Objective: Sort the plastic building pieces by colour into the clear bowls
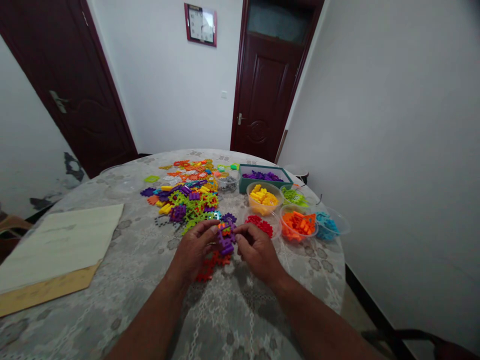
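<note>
Between my two hands is a small assembly of purple plastic building pieces point(226, 242), lifted a little over the table. My left hand point(195, 247) grips its left side between thumb and fingers. On the other side, the thumb and forefinger of my right hand point(258, 250) pinch its right edge. A bit of orange shows near the assembly's top. Red gear-shaped pieces point(205, 270) lie on the tablecloth just below and left of it. Beyond my hands spreads a pile of mixed connector pieces point(195, 207) in green, purple, yellow and orange.
At right stand tubs of yellow pieces point(262, 196), red pieces point(260, 225), orange pieces point(299, 224), green pieces point(294, 196) and blue pieces point(327, 226). A teal box point(243, 186) holds purple pieces behind them. Large cardboard sheets point(63, 240) lie at left on the patterned tablecloth point(150, 300).
</note>
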`<action>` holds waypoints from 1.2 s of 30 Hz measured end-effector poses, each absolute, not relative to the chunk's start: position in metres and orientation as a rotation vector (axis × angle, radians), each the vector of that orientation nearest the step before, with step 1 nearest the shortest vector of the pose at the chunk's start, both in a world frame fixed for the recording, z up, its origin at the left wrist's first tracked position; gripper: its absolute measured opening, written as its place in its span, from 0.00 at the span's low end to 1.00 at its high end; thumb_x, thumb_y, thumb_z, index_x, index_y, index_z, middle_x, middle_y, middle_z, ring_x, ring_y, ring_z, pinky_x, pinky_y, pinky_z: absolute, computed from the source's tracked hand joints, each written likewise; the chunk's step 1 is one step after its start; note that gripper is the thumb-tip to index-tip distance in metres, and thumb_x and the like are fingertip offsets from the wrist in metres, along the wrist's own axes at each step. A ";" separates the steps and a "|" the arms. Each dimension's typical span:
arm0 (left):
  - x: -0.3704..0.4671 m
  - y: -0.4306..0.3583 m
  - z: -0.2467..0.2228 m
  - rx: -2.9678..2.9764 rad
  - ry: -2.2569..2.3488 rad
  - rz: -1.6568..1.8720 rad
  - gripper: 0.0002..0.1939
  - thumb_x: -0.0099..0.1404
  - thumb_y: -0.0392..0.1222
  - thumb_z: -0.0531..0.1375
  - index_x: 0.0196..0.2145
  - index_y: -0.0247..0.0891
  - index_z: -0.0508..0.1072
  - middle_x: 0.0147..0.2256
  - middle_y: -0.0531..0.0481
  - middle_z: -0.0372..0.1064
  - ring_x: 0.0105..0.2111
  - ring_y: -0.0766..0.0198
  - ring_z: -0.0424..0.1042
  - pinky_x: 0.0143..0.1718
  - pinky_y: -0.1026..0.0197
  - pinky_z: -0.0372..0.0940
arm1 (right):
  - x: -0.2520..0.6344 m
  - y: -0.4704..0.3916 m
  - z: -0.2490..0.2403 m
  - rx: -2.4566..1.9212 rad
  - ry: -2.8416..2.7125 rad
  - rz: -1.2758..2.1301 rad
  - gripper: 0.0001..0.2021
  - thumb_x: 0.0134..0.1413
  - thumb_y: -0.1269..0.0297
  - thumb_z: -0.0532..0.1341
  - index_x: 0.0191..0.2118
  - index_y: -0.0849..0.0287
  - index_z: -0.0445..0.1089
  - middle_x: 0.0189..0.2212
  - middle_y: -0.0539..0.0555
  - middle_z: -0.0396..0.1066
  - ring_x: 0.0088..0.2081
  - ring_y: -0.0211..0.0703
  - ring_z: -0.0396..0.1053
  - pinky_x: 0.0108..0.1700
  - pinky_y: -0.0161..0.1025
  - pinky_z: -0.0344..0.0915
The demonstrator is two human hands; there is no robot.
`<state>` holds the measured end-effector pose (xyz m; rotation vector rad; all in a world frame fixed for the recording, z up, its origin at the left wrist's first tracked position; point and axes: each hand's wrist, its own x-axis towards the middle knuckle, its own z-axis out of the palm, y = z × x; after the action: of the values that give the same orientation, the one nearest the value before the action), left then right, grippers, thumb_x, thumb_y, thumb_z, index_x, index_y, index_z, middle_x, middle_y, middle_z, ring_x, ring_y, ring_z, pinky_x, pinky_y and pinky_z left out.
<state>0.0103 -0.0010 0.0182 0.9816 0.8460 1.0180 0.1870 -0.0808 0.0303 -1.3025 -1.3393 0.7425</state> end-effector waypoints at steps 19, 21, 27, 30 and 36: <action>-0.002 0.006 0.022 1.383 1.250 1.325 0.13 0.64 0.50 0.65 0.39 0.39 0.80 0.27 0.50 0.75 0.29 0.58 0.74 0.35 0.58 0.67 | 0.241 -0.019 0.074 -1.480 -1.423 0.360 0.16 0.67 0.64 0.56 0.52 0.57 0.78 0.45 0.55 0.82 0.34 0.42 0.79 0.42 0.42 0.76; -0.003 0.007 0.022 1.433 1.279 1.337 0.13 0.65 0.50 0.64 0.40 0.39 0.80 0.29 0.49 0.77 0.31 0.57 0.75 0.37 0.58 0.67 | 0.205 -0.038 0.044 -1.420 -1.622 0.322 0.17 0.68 0.67 0.55 0.54 0.57 0.78 0.48 0.57 0.81 0.48 0.47 0.80 0.55 0.48 0.75; -0.008 0.010 0.023 1.565 1.317 1.398 0.12 0.67 0.47 0.62 0.45 0.40 0.79 0.42 0.45 0.80 0.43 0.53 0.77 0.50 0.53 0.69 | 0.148 -0.035 -0.025 -1.492 -1.824 0.026 0.26 0.68 0.72 0.52 0.68 0.63 0.68 0.70 0.69 0.64 0.73 0.58 0.59 0.73 0.61 0.58; -0.016 0.011 0.021 1.663 1.335 1.276 0.17 0.64 0.41 0.62 0.50 0.39 0.78 0.47 0.41 0.80 0.49 0.50 0.78 0.57 0.49 0.69 | 0.148 -0.016 -0.034 -1.654 -1.789 -0.040 0.26 0.71 0.70 0.52 0.70 0.67 0.65 0.72 0.72 0.60 0.74 0.62 0.55 0.73 0.63 0.56; -0.034 -0.011 -0.005 2.289 1.348 0.752 0.49 0.52 0.46 0.74 0.69 0.35 0.66 0.69 0.27 0.62 0.70 0.34 0.60 0.70 0.38 0.55 | 0.144 0.000 -0.042 -1.785 -1.719 -0.065 0.24 0.72 0.65 0.53 0.67 0.69 0.67 0.67 0.77 0.64 0.71 0.67 0.59 0.70 0.66 0.56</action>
<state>-0.0343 -0.0107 -0.0054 2.2889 1.3481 0.7521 0.1436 -0.0005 -0.0424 -1.7854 -1.7191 -0.0653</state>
